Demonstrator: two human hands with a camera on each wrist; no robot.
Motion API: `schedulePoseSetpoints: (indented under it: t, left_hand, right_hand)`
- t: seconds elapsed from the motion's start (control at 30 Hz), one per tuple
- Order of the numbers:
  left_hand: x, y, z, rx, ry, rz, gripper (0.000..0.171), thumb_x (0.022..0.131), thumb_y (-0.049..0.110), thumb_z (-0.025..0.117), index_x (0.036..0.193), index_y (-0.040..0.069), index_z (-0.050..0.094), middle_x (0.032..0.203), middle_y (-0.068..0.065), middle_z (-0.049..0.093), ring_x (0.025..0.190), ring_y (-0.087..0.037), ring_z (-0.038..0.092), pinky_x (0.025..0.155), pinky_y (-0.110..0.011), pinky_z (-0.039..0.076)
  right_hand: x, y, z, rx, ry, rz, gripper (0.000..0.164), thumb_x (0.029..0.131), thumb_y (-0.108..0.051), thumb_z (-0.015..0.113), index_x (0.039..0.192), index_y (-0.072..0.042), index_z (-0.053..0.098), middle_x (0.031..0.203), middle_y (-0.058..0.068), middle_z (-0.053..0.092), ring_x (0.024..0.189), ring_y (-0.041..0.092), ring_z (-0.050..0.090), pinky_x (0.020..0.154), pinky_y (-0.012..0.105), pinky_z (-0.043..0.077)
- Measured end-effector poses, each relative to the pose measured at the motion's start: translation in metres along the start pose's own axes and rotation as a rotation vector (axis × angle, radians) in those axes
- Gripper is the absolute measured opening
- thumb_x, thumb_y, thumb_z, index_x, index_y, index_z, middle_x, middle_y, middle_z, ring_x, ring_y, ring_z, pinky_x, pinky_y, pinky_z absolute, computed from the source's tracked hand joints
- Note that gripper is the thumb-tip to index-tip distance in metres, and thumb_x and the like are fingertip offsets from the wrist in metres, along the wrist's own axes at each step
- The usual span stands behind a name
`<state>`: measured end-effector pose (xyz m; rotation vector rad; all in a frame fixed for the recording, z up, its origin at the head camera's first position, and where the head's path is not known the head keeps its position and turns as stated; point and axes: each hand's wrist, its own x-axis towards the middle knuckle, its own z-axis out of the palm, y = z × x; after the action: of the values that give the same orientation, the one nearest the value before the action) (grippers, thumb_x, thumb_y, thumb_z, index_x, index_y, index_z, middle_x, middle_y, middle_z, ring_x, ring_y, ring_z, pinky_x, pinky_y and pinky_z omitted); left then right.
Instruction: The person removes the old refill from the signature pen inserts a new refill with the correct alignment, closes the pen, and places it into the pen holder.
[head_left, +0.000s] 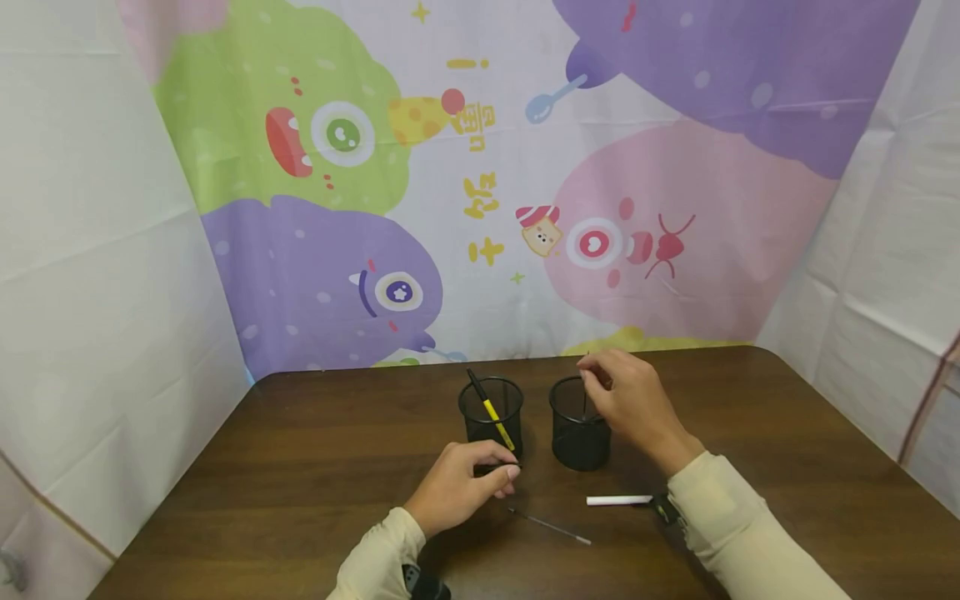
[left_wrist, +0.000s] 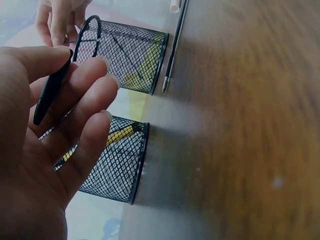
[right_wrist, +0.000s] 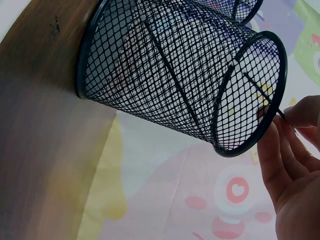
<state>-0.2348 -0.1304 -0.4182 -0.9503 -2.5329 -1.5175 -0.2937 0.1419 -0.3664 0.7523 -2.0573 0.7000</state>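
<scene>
My left hand [head_left: 461,485] pinches a small black tapered piece [left_wrist: 54,90], like a pen cap, between thumb and index finger. Its other fingers are loosely bent in front of the left black mesh pen cup [left_wrist: 120,167]. A yellow and black marker [head_left: 491,410] leans inside that cup. Over the rim of the right mesh pen cup [head_left: 581,450], my right hand [head_left: 633,400] pinches a thin dark stick [right_wrist: 265,95] that extends into the opening. Through the mesh another thin dark line [right_wrist: 172,75] shows; whether it is a separate stick I cannot tell.
A pen refill [head_left: 551,527] with a metal tip lies on the brown table [head_left: 337,475], nearer me than the cups. To its right lies a white tube [head_left: 618,501], partly behind the right wrist. A cartoon-printed cloth [head_left: 480,317] hangs behind the table.
</scene>
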Motion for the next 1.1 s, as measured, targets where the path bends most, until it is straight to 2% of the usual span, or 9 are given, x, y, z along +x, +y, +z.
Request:
schedulePoseSetpoints:
  t: [0.27,0.5,0.7,0.93,1.1]
  left_hand:
    - [0.0,-0.001,-0.003,0.026,0.002,-0.002,0.021,0.098,0.026,0.068,0.104,0.006,0.073,0.079,0.008,0.072,0.071,-0.009,0.069,0.07,-0.027,0.056]
    - [0.0,-0.002,-0.004,0.035,0.001,-0.01,0.022,0.098,0.027,0.068,0.104,0.006,0.073,0.079,0.009,0.072,0.071,-0.009,0.068,0.07,-0.027,0.056]
    - [0.0,-0.003,-0.003,0.035,0.003,-0.006,0.022,0.098,0.027,0.068,0.104,0.006,0.073,0.079,0.009,0.072,0.07,-0.009,0.069,0.07,-0.027,0.056]
    - [0.0,-0.003,-0.001,0.027,-0.002,-0.012,0.023,0.098,0.027,0.068,0.105,0.006,0.073,0.079,0.008,0.072,0.071,-0.009,0.069,0.069,-0.027,0.056]
    - [0.0,-0.003,-0.001,0.025,-0.001,-0.014,0.022,0.098,0.027,0.068,0.105,0.006,0.073,0.08,0.007,0.072,0.071,-0.01,0.069,0.069,-0.027,0.056]
  right_hand:
    - [0.003,0.001,0.002,0.05,0.02,0.01,0.013,0.082,0.005,0.075,0.088,-0.004,0.07,0.082,0.004,0.066,0.072,0.014,0.06,0.063,0.036,0.054]
    - [0.005,-0.004,0.001,0.114,0.01,0.117,0.02,0.083,0.004,0.076,0.091,-0.004,0.059,0.077,0.002,0.064,0.068,0.013,0.063,0.06,0.034,0.056]
    - [0.007,-0.008,-0.004,0.178,0.033,0.178,0.027,0.083,0.004,0.076,0.1,0.001,0.055,0.083,0.008,0.066,0.071,0.016,0.068,0.062,0.03,0.058]
    - [0.005,-0.006,-0.006,0.185,0.018,0.162,0.035,0.083,0.005,0.076,0.113,0.005,0.057,0.085,0.011,0.068,0.073,0.02,0.069,0.062,0.033,0.058]
    - [0.005,-0.006,-0.009,0.186,0.028,0.141,0.039,0.083,0.005,0.077,0.118,0.004,0.059,0.083,0.008,0.07,0.07,0.016,0.068,0.06,0.026,0.056]
